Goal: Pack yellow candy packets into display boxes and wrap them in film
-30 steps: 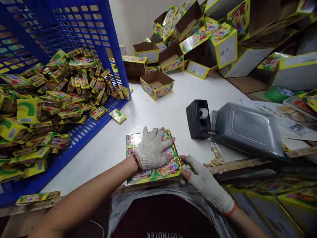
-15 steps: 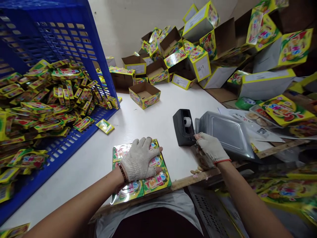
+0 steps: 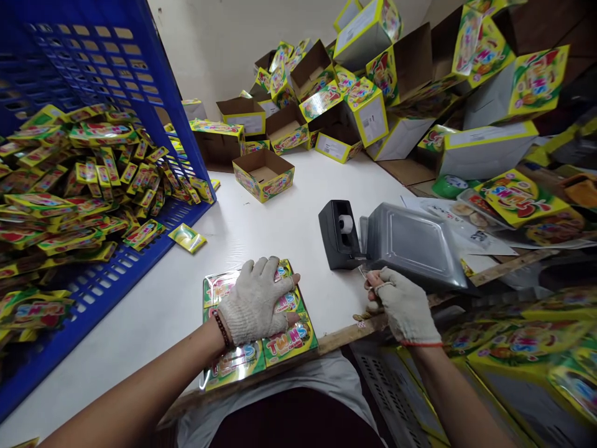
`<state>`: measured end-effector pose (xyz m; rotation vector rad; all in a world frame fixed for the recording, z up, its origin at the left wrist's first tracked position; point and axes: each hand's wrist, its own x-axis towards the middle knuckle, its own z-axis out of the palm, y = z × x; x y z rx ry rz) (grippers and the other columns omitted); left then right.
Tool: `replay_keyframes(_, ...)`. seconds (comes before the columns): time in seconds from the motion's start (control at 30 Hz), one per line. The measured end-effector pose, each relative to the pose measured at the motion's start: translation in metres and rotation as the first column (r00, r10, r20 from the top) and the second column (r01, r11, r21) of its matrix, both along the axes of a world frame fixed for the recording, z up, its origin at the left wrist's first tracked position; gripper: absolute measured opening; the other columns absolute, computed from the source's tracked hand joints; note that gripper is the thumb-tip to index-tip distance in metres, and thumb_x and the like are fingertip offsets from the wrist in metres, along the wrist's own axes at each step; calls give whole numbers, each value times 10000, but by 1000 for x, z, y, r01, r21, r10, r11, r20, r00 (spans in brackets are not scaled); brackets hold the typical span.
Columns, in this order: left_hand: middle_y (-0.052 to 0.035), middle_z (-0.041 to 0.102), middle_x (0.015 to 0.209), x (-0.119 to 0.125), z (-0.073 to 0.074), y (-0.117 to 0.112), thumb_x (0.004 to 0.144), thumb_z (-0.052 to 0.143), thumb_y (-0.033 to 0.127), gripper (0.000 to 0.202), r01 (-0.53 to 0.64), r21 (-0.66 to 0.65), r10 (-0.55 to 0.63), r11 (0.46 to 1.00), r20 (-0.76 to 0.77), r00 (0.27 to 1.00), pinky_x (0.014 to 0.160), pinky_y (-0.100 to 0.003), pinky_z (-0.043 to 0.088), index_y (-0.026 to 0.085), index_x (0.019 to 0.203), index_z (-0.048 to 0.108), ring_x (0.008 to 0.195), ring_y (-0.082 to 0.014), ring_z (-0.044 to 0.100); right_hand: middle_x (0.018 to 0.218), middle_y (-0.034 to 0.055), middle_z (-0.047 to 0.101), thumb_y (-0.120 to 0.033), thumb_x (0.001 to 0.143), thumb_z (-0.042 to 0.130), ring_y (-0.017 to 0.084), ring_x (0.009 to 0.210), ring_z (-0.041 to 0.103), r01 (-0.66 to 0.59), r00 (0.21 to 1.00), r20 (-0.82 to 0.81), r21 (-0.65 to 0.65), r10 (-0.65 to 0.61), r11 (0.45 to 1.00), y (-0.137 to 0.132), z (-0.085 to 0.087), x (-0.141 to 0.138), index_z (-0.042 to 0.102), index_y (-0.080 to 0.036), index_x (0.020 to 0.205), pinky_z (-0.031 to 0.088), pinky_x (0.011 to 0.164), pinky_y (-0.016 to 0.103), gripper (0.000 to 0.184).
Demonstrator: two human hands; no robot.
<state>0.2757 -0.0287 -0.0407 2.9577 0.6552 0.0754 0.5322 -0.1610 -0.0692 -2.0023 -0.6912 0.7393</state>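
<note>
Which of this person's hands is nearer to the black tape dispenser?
Right. The right hand is close to the tape dispenser, in front and to its right; the left hand lies farther off, leftward, on the Twins boxes.

- One left hand [image 3: 257, 303] and one right hand [image 3: 407, 306], both gloved in off-white knit
- One flat, shiny green-and-yellow pack [image 3: 290, 341]
- One short, thin strip of clear tape [image 3: 362, 271]
- One black plastic tape dispenser [image 3: 330, 239]
- One blue slatted plastic crate [image 3: 161, 74]
- Small yellow-green packets [image 3: 107, 134] inside it, too many to count
- Yellow-printed cardboard boxes [image 3: 372, 118], over ten, overlapping
</note>
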Motion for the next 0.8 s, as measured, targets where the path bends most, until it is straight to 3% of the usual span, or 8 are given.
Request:
replay_keyframes(0.07, -186, 496, 1288, 0, -1, 0, 852, 551, 655, 676, 2, 9, -2, 1000, 1, 1000, 896, -538, 409, 290, 1421, 533, 1121, -385, 486, 565, -31, 514, -538, 761, 580, 114, 436, 456, 54, 992, -112, -24, -56, 998, 0, -13, 0, 506, -230, 756, 409, 422, 259, 317)
replay_keyframes(0.2, -179, 491, 1295, 1, -1, 0, 844, 561, 663, 685, -5, 9, 5, 1000, 12, 1000, 908, -537, 406, 298, 1423, 529, 1127, -383, 484, 501, -50, 483, -462, 713, 590, 97, 391, 428, 56, 994, -82, -137, -68, 989, 3, -30, 6, 486, -233, 701, 354, 374, 221, 252)
replay_keyframes(0.33, -168, 497, 1285, 0, -2, 0, 821, 585, 686, 716, -7, -22, 8, 1000, 35, 999, 925, -531, 406, 290, 1415, 539, 1121, -375, 481, 483, -57, 455, -502, 760, 590, 98, 410, 414, -280, 957, -119, -120, 266, 953, 4, -14, 0, 503, -226, 679, 330, 389, 219, 301)
replay_keyframes(0.4, -172, 493, 1288, -1, -3, 1, 779, 577, 768, 803, -4, -35, 6, 999, 63, 998, 934, -537, 404, 277, 1412, 545, 1120, -377, 477, 516, -48, 466, -543, 779, 604, 96, 453, 419, -531, 840, -155, -44, 520, 846, 15, 2, -9, 511, -214, 657, 339, 431, 224, 363)
replay_keyframes(0.53, -170, 490, 1280, -2, -6, 4, 707, 527, 883, 939, 15, -50, -11, 999, 94, 995, 942, -542, 407, 265, 1414, 546, 1110, -373, 476, 557, -50, 450, -567, 776, 610, 89, 492, 413, -848, 515, -208, 18, 831, 530, 54, 27, -28, 471, -210, 613, 329, 476, 226, 416)
replay_keyframes(0.63, -125, 519, 1216, 1, -6, 5, 878, 490, 715, 651, -9, -95, 19, 995, 103, 995, 915, -494, 429, 301, 1371, 582, 1055, -316, 500, 540, -67, 381, -532, 764, 609, 82, 519, 355, -932, 360, -172, -22, 917, 361, 82, 30, -32, 434, -212, 574, 277, 492, 218, 411)
replay_keyframes(0.7, -94, 541, 1143, 6, -5, 4, 948, 481, 567, 450, -88, -134, 103, 987, 109, 989, 892, -463, 441, 325, 1291, 644, 1014, -284, 513, 540, -70, 367, -524, 750, 616, 80, 541, 326, -945, 326, -152, -39, 933, 324, 92, 26, -31, 451, -204, 563, 253, 505, 220, 406)
replay_keyframes(0.8, -75, 549, 1134, 11, -5, 2, 909, 592, 457, 335, -186, -170, 209, 968, 124, 970, 905, -459, 450, 341, 1203, 700, 1028, -277, 524, 533, -77, 373, -524, 723, 662, 69, 525, 324, -938, 345, -214, -41, 914, 345, 96, 13, -27, 463, -197, 565, 246, 487, 212, 414)
